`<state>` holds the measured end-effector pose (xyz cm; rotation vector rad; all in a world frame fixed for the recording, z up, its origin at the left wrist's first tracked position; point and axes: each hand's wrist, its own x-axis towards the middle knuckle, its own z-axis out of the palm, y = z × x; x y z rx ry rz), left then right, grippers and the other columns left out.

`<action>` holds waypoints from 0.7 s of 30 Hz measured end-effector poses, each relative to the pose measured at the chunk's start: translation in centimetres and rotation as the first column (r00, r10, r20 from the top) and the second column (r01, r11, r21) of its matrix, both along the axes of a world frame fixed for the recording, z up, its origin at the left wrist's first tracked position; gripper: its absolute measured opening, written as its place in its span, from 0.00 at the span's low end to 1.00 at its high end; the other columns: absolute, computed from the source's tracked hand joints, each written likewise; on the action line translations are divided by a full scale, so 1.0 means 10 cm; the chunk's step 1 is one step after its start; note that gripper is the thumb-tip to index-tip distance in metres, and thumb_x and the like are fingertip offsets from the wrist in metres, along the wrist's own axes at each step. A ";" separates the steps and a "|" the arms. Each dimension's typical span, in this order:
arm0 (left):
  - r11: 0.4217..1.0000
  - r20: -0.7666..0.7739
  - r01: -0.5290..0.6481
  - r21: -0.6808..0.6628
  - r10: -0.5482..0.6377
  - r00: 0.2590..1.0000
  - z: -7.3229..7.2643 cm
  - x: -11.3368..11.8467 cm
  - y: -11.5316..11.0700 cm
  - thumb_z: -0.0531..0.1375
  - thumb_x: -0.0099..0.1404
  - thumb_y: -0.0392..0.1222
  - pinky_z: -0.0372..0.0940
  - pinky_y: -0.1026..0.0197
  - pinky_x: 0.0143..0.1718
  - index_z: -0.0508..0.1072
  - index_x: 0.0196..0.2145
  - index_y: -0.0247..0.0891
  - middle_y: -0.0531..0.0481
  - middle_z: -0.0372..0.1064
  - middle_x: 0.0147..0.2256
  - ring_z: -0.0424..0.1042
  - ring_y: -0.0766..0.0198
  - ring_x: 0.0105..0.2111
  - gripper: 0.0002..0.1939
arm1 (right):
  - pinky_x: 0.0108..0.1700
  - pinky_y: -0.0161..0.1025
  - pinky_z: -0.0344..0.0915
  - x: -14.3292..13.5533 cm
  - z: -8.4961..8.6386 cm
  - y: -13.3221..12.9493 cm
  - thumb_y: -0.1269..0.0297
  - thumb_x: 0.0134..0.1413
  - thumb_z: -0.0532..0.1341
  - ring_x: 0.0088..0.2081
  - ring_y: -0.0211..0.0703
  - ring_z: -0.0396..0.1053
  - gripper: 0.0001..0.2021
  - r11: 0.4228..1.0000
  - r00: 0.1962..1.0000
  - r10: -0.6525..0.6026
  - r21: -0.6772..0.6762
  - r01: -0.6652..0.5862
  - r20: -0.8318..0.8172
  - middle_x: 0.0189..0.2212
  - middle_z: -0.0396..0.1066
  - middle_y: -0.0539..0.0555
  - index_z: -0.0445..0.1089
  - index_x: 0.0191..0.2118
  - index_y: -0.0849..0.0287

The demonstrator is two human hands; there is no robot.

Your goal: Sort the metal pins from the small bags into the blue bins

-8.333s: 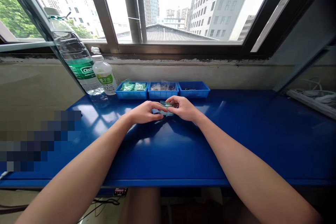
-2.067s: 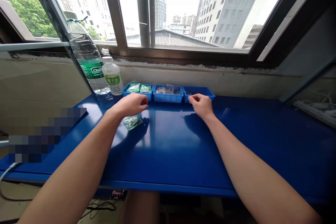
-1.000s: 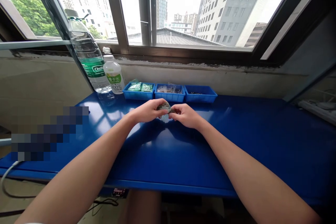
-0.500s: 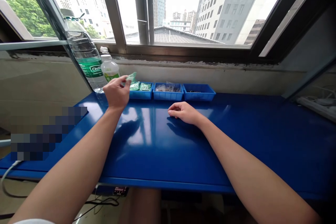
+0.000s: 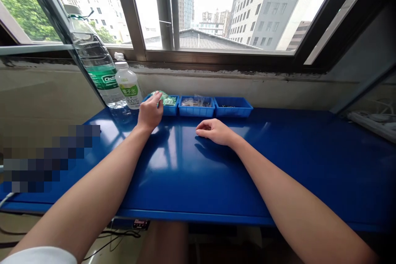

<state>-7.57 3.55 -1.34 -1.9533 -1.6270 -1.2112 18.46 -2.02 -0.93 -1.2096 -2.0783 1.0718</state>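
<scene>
My left hand (image 5: 151, 111) is at the left blue bin (image 5: 170, 110), over its left end. Its fingers are curled in a pinch at a small green packet (image 5: 157, 93) that shows just behind the fingertips; the fingers hide part of it. More green packets (image 5: 170, 100) lie in this bin. My right hand (image 5: 213, 130) rests on the blue table (image 5: 192, 181) in front of the bins, fingers loosely curled toward the thumb, with nothing visible in them. The middle blue bin (image 5: 197, 111) holds clear plastic bags (image 5: 194, 102).
On the right, a third blue bin (image 5: 235, 112) contains small dark pieces. A large water bottle (image 5: 93, 57) and a smaller white-capped bottle (image 5: 128, 86) stand at the back left. A window (image 5: 216, 51) lies behind. A power strip (image 5: 371, 123) sits at the far right.
My left hand has moved right and down, bringing the green packet from above to the left bin. My right hand stays nearly in place. The view has shifted slightly.
</scene>
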 end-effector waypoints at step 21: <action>0.908 -0.353 -0.067 -0.414 -0.093 0.931 -0.06 0.07 -0.06 0.54 0.57 0.43 0.37 0.41 0.63 0.54 0.64 0.35 0.38 0.51 0.64 0.47 0.47 0.64 0.37 | 0.35 0.33 0.65 -0.03 0.00 -0.01 0.60 0.50 0.62 0.34 0.39 0.71 0.10 0.999 1.000 -0.008 0.052 0.007 0.016 0.32 0.76 0.52 0.75 0.36 0.60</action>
